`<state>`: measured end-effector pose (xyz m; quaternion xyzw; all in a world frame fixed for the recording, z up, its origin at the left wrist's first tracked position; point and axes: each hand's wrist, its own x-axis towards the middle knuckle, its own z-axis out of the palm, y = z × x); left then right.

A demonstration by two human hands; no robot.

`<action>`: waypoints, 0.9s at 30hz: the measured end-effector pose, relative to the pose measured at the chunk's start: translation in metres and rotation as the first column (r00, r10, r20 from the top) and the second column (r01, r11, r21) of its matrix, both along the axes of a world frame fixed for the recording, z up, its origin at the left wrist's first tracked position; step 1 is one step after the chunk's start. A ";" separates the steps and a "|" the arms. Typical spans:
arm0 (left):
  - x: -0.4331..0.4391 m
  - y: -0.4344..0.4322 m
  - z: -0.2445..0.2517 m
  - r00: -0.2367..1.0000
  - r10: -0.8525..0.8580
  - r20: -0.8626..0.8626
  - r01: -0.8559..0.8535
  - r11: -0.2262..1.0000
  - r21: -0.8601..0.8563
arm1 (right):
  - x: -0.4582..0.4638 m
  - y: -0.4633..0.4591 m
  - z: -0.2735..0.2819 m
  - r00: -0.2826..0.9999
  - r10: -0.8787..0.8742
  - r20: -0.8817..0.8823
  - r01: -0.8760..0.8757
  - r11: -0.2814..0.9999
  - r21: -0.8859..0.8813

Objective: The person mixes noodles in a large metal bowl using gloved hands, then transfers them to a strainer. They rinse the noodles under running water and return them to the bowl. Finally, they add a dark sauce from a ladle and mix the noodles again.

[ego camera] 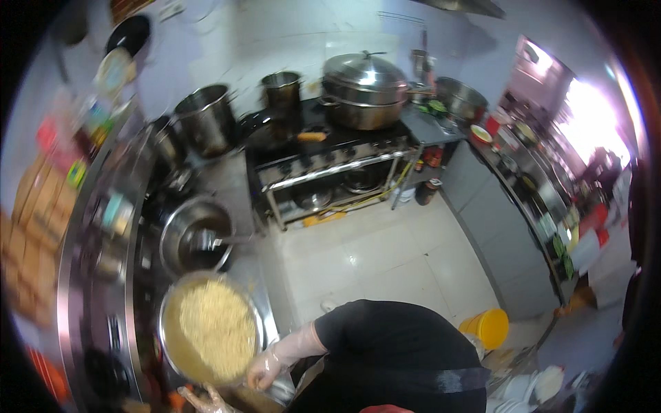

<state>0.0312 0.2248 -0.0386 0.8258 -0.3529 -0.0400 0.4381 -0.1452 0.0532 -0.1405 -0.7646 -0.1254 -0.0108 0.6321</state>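
A large metal bowl [173,356] holds a heap of pale yellow, crumbly or shredded food [219,328]. It stands on the steel counter to my left. My right hand [264,369], in a clear plastic glove that reaches up the forearm, is curled beside the bowl's near right rim. Whether its fingers grip the rim or something else is hidden. At the lower edge of the view, my left hand [204,398], also gloved, has its fingers spread just below the bowl. Nothing shows in it. Beyond the bowl sits a steel basin [168,240] with a handled metal utensil [206,240] inside.
A black gas range [330,155] along the back wall carries a big lidded steamer pot [366,93]. Tall steel pots [206,124] stand left of it. Grey cabinets [496,232] line the right side. A yellow bucket [485,329] is on the tiled floor [372,258].
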 end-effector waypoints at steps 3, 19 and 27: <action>-0.035 -0.117 0.022 0.987 -0.157 0.028 0.155 0.987 0.046 | -0.041 -0.074 0.025 0.991 -0.091 -0.096 0.106 0.981 0.165; -0.185 -0.465 -0.005 0.777 -0.629 -0.025 0.609 0.741 0.282 | -0.264 -0.283 0.061 0.597 -0.694 -0.403 0.798 0.565 0.209; -0.140 -0.444 -0.018 0.828 -0.560 -0.013 0.537 0.787 0.304 | -0.247 -0.283 0.019 0.528 -0.745 -0.408 0.849 0.476 0.229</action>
